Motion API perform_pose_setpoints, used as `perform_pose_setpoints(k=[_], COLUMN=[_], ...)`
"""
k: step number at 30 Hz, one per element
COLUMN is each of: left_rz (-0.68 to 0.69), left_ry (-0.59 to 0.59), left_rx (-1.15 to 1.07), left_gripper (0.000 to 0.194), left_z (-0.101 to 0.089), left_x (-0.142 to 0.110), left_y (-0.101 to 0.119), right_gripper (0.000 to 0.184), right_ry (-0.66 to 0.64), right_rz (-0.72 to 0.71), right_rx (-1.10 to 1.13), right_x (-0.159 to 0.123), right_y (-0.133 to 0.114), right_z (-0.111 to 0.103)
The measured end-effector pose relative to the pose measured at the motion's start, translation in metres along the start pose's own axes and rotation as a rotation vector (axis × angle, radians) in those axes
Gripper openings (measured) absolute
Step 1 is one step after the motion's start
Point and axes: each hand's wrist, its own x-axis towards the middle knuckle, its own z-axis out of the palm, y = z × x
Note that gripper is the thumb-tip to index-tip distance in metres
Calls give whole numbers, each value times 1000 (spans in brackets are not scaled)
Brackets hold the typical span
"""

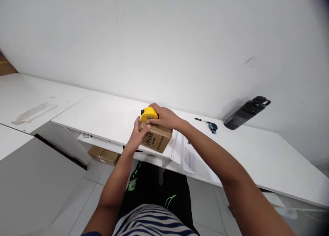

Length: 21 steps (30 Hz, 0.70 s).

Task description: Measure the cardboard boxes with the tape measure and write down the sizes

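A brown cardboard box point(155, 140) with dark printing stands on the white desk, close to its front edge. On top of it is a yellow tape measure point(148, 114) with a black part at its left end. My right hand point(164, 116) is closed round the tape measure's right side. Against the box's left side and top edge lies my left hand point(138, 133), its thumb reaching over the front edge toward the tape measure. Whether any blade is pulled out is hidden by the hands.
Right of the box lie papers point(189, 157) with writing, a black pen point(202, 120) and a small dark blue object point(212, 127). A dark bottle point(245, 113) stands by the wall. Cardboard boxes point(104, 155) sit below the desk, and another carton point(7, 66) is at far left.
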Motion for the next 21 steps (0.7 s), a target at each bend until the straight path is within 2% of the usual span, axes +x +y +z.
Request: perform_pose_setpoints(k=[4,10,14,18,21], left_rz=[6,-32,33,59,46], left_ry=[-12,35,69,35,25], left_rx=[-65,-104,-33,1,-15], left_gripper=[76,83,74,64,65], left_z=[2,9,12,12,12], left_x=[4,1,4,7,7], left_y=[1,1,-2,-1,1], right_gripper=[46,44,40,38,39], right_ry=[50,27,16,29,52], right_rz=[52,70,88,167,189], right_rx=[-131,-49,-91,-47,-46], right_x=[9,11,11,13,16], right_y=[5,12,15,16,13], right_z=[7,6,-1,-6,-7])
